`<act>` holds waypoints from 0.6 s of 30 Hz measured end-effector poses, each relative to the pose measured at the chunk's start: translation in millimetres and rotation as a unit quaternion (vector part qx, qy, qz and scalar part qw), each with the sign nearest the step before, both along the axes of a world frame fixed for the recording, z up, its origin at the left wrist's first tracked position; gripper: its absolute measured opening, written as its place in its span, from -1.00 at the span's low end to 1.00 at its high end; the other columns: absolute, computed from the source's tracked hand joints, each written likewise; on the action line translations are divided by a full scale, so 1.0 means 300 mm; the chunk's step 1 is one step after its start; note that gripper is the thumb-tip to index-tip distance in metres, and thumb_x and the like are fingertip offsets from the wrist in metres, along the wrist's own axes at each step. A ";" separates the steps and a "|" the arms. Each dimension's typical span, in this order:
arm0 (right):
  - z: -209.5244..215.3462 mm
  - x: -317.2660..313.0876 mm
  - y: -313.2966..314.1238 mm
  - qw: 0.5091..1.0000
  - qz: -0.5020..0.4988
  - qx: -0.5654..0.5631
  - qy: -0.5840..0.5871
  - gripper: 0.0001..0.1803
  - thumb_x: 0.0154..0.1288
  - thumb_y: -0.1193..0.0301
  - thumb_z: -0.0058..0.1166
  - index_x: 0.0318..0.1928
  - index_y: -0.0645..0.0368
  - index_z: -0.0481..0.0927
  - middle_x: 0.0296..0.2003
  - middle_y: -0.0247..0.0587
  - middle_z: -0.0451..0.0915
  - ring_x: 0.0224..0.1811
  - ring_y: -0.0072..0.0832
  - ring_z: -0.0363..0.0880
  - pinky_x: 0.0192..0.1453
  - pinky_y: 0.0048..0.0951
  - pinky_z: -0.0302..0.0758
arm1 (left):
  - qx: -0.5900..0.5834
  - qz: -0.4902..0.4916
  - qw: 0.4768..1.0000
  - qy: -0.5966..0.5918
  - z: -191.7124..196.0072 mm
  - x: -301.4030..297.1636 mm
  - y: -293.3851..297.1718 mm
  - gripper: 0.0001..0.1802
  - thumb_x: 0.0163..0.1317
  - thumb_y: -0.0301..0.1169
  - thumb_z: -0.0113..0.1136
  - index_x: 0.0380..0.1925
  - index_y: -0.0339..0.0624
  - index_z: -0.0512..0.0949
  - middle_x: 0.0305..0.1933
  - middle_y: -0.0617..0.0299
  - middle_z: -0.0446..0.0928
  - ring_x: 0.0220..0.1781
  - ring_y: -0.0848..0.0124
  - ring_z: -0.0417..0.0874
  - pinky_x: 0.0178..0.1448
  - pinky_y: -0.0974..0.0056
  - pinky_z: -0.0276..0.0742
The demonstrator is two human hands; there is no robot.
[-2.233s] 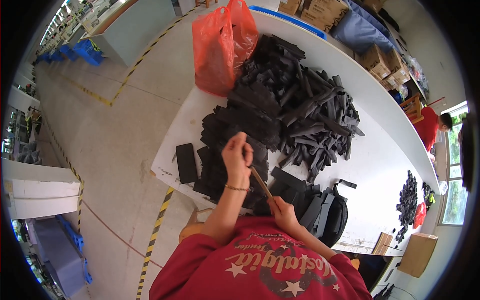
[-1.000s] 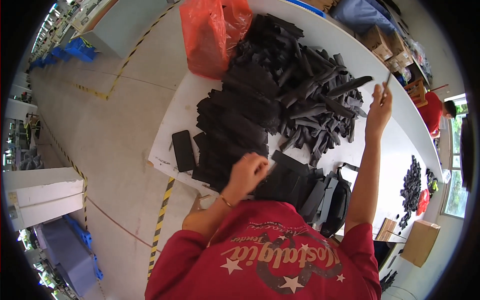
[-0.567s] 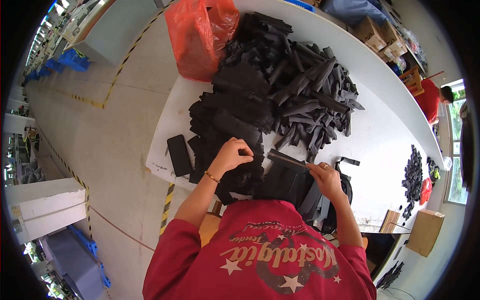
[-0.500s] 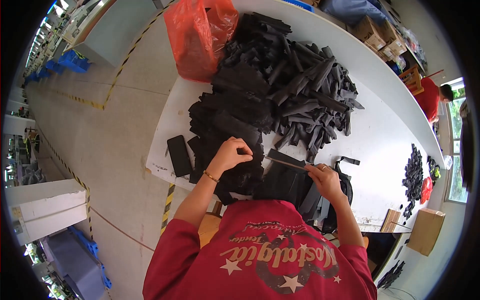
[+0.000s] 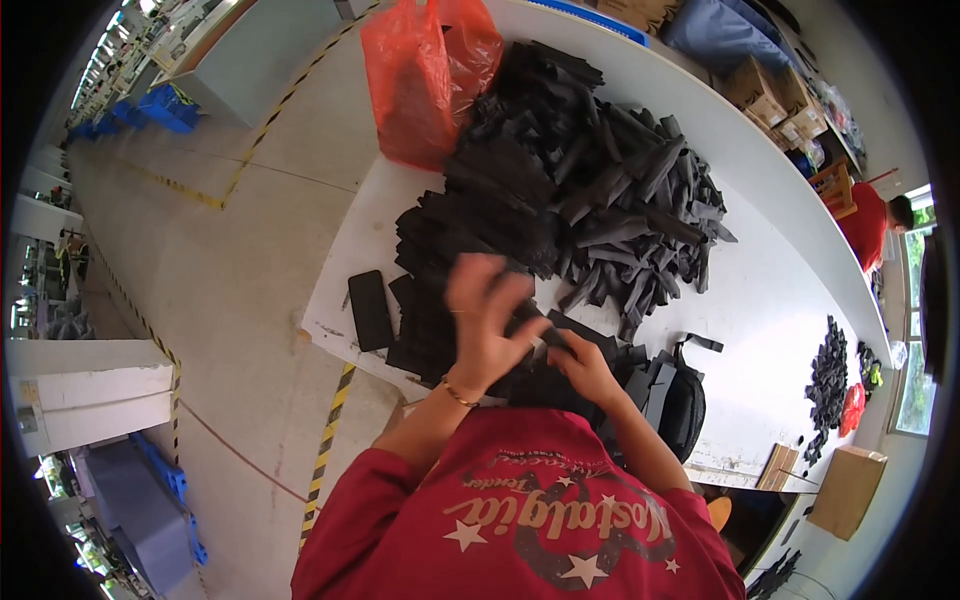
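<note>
A large heap of black flat strips and pieces (image 5: 600, 190) covers the white table (image 5: 780, 300). Neat stacks of the same black pieces (image 5: 430, 300) lie at its near left. My left hand (image 5: 485, 320) is raised over these stacks, blurred, with its fingers spread; its thumb side is close to the end of a black strip (image 5: 580, 333). My right hand (image 5: 590, 368) grips that strip from below, just in front of my chest. Darker pieces lie under both hands.
An orange plastic bag (image 5: 430, 80) stands at the table's far left end. A flat black rectangle (image 5: 370, 310) lies near the table's left edge. A black backpack (image 5: 685, 405) sits to my right. A person in red (image 5: 865, 220) works farther along, near cardboard boxes (image 5: 760, 85).
My right hand reached far out to the heap, came back with a black strip, and now holds it close to my chest. My left hand has lifted and spread its fingers.
</note>
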State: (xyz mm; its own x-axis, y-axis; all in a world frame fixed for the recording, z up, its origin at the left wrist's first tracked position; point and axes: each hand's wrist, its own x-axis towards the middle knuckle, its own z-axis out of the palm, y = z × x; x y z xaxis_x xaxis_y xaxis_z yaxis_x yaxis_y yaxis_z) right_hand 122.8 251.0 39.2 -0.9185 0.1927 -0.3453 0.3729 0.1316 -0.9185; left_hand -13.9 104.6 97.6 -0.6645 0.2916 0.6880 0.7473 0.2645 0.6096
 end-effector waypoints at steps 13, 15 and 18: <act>-0.044 -0.029 -0.220 0.944 -0.110 0.244 0.195 -0.62 0.28 0.62 -0.01 0.12 0.28 0.44 -0.29 -0.04 0.62 -0.35 -0.46 0.60 -0.27 -0.44 0.51 | 0.493 -0.192 0.489 -0.693 -0.251 0.124 0.037 -0.77 0.32 -0.35 0.15 -0.12 -0.26 0.51 -0.40 0.13 0.63 -0.06 0.15 0.65 0.18 0.13 0.50; -0.040 -0.013 -0.226 0.951 -0.137 0.204 0.185 -0.63 0.30 0.63 -0.03 0.13 0.29 0.40 -0.28 -0.06 0.62 -0.31 -0.45 0.60 -0.24 -0.45 0.52 | 0.503 -0.215 0.488 -0.680 -0.244 0.139 0.032 -0.75 0.32 -0.36 0.15 -0.09 -0.29 0.51 -0.31 0.10 0.64 -0.02 0.15 0.63 0.19 0.12 0.51; -0.041 -0.043 -0.223 0.954 -0.153 0.148 0.211 -0.60 0.33 0.65 -0.09 0.17 0.29 0.31 -0.15 -0.13 0.59 -0.20 -0.47 0.58 -0.14 -0.50 0.51 | 0.442 -0.248 0.489 -0.710 -0.265 0.152 0.027 -0.73 0.34 -0.32 0.12 -0.14 -0.35 0.54 -0.04 -0.05 0.58 0.06 0.18 0.59 0.19 0.12 0.50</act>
